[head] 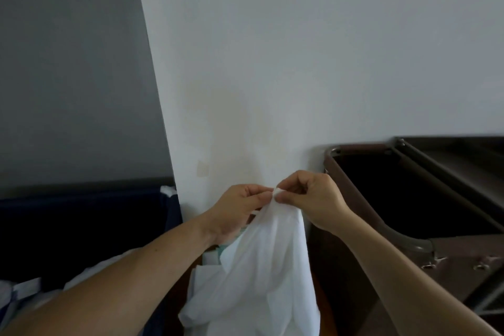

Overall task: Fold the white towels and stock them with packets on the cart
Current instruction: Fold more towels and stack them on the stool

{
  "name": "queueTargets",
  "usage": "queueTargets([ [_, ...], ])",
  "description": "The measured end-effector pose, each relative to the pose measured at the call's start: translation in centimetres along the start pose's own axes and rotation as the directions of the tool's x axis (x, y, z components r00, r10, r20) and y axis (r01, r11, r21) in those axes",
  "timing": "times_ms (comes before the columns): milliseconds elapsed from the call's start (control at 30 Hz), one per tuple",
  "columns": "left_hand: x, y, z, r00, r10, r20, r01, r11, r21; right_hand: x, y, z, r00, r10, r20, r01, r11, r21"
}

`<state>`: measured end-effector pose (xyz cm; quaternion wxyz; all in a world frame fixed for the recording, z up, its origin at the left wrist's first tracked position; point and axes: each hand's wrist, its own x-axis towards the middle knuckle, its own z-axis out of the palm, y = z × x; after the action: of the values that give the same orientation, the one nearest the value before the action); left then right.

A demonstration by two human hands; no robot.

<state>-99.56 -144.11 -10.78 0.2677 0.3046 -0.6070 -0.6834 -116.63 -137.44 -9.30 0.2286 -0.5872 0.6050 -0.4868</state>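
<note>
Towel (pixel 261 259) hangs pinched at its top by left hand (pixel 237 213) and right hand (pixel 311 199), before a white wall (pixel 300 63); brown cart (pixel 425 199) stands right.

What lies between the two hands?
Head view: only the top edge of the white towel, pinched by the left hand and right hand from either side.

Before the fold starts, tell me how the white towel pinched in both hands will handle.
Likely floppy: the white towel hangs in loose drapes below the left hand and right hand. Probably light: two small pinches hold it up. Its free end would likely swing.
</note>
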Motion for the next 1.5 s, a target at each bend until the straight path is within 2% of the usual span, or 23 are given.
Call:
queueTargets([
  [200, -0.5, -0.4, 0.2, 0.995, 0.081, 0.065, -0.081, 0.997, -0.001, 0.0, 0.9, 0.3, 0.996, 0.006, -0.093, -0.009, 1.000, -0.026],
  [267, -0.6, -0.6, 0.4, 0.988, 0.146, 0.054, -0.148, 0.988, 0.039, -0.1, 1.2, 0.4, 0.999, 0.020, -0.044, -0.022, 0.999, -0.048],
  [400, -0.3, -0.6, 0.9, 0.947, 0.316, -0.064, -0.290, 0.922, 0.256, -0.1, 1.1, 0.7, 0.997, 0.032, 0.068, -0.028, 0.998, -0.062],
  [600, 0.9, -0.2, 1.1, 0.885, 0.398, -0.241, -0.295, 0.881, 0.371, 0.9, 0.5, 1.0, 0.996, 0.048, -0.081, -0.059, 0.989, -0.137],
  [700, 1.4, 0.1, 0.4, 0.867, 0.444, -0.225, -0.306, 0.832, 0.463, 2.2, -0.9, 0.3, 0.978, 0.049, -0.200, -0.052, 0.999, -0.010],
  [800, 1.6, 0.6, -0.7, 0.801, 0.570, -0.186, -0.370, 0.715, 0.593, 4.7, -4.8, -1.6, 0.950, -0.011, -0.313, 0.046, 0.993, 0.104],
  [900, 2.1, 2.2, -1.3, 0.664, 0.736, -0.131, -0.483, 0.556, 0.677, 7.0, -9.6, -3.4, 0.917, -0.091, -0.388, 0.177, 0.965, 0.192],
  [967, 2.5, 3.6, -1.7, 0.588, 0.801, -0.110, -0.507, 0.471, 0.722, 8.2, -11.5, -3.8, 0.911, -0.087, -0.404, 0.204, 0.945, 0.257],
  [1000, 2.7, 4.4, -2.1, 0.577, 0.811, -0.100, -0.503, 0.449, 0.739, 8.7, -12.0, -3.8, 0.917, -0.062, -0.394, 0.193, 0.934, 0.301],
  [1100, 2.8, 6.4, -3.3, 0.648, 0.759, -0.058, -0.419, 0.419, 0.806, 9.1, -13.1, -3.7, 0.950, 0.019, -0.310, 0.117, 0.902, 0.416],
  [1200, 2.6, 8.4, -3.4, 0.723, 0.689, -0.046, -0.343, 0.416, 0.842, 9.3, -15.8, -4.7, 0.964, -0.002, -0.265, 0.135, 0.864, 0.485],
  [1300, 2.8, 11.1, -1.9, 0.757, 0.647, -0.089, -0.387, 0.555, 0.736, 9.7, -19.7, -6.6, 0.955, -0.114, -0.273, 0.247, 0.816, 0.523],
  [1367, 3.1, 12.5, -1.1, 0.785, 0.607, -0.126, -0.412, 0.662, 0.627, 9.7, -21.0, -7.5, 0.953, -0.145, -0.265, 0.269, 0.803, 0.531],
  [1500, 3.2, 11.8, -0.7, 0.855, 0.517, 0.026, -0.457, 0.731, 0.507, 9.2, -19.8, -7.6, 0.982, -0.115, -0.150, 0.176, 0.843, 0.507],
])
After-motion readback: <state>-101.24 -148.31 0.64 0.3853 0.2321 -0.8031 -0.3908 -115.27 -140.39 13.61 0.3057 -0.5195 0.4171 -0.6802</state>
